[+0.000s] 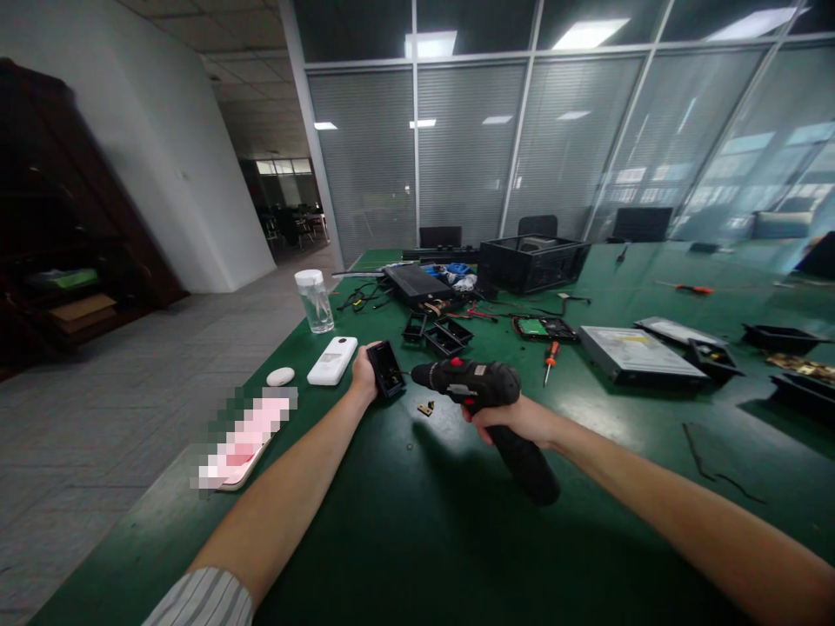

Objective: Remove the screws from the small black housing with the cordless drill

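One black frame [387,369] between left-hand fingers [371,350], drill [483,382] inside right-hand fingers [488,424].

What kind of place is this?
Likely an office turned electronics workbench: glass partition walls, a computer case and disc drive on the green table, a power screwdriver in the right hand.

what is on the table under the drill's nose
A small brass-coloured piece lies on the green table just below the drill nose. The right hand and drill body hide the table under them.
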Demonstrator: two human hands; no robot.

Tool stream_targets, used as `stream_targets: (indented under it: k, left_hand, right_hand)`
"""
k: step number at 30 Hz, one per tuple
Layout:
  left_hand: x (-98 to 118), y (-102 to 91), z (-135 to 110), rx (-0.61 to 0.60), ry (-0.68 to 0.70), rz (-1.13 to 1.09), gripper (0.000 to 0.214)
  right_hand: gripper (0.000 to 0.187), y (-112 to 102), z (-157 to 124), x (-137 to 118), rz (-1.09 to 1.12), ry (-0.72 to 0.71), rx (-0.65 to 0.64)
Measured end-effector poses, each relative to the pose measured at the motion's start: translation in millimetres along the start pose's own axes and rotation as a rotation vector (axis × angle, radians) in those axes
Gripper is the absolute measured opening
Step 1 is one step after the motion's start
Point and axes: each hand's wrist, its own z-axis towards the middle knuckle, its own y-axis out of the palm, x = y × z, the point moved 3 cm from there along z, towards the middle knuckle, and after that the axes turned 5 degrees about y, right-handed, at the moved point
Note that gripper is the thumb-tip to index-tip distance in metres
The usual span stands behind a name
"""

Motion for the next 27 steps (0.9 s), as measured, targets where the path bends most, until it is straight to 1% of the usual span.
stream_targets:
  k: [3,6,8,10,12,18,24,27]
  left_hand:
    - [0.9,-0.8,0.4,0.012,-0.008,-0.001,0.024]
    - [1.7,-0.2,0.0,-0.012,-0.020,-0.017,0.024]
    - [2.0,1.6,-1.0,-0.074,-0.049,-0.038,0.023]
    - [1.8,4.2,-2.9,-0.157,-0.110,-0.060,0.024]
    - [2.2,6.2,-5.0,-0.208,-0.160,-0.072,0.026]
    - [4.2,7.4,-7.2,-0.201,-0.164,-0.081,0.027]
    - [3.4,5.8,-6.0,-0.215,-0.152,-0.086,0.026]
    - [3.3,6.2,-7.1,-0.222,-0.184,-0.091,0.027]
  right_hand:
    - [0.011,-4.7,0.8,1.3,0.035,-0.010,0.009]
    - [0.011,-7.3,0.5,2.4,0.018,-0.006,0.025]
    - [0.012,-6.5,-0.3,2.0,-0.007,0.002,0.017]
    - [0.012,-4.4,-1.3,0.7,-0.024,0.008,-0.002]
    - [0.012,-2.4,-2.0,-0.4,-0.030,0.010,-0.012]
    - [0.010,-2.1,-1.3,1.1,-0.048,-0.028,-0.016]
    - [0.010,-4.9,0.6,4.9,-0.060,0.000,-0.002]
    - [0.010,-3.5,-1.1,3.9,-0.086,0.004,0.005]
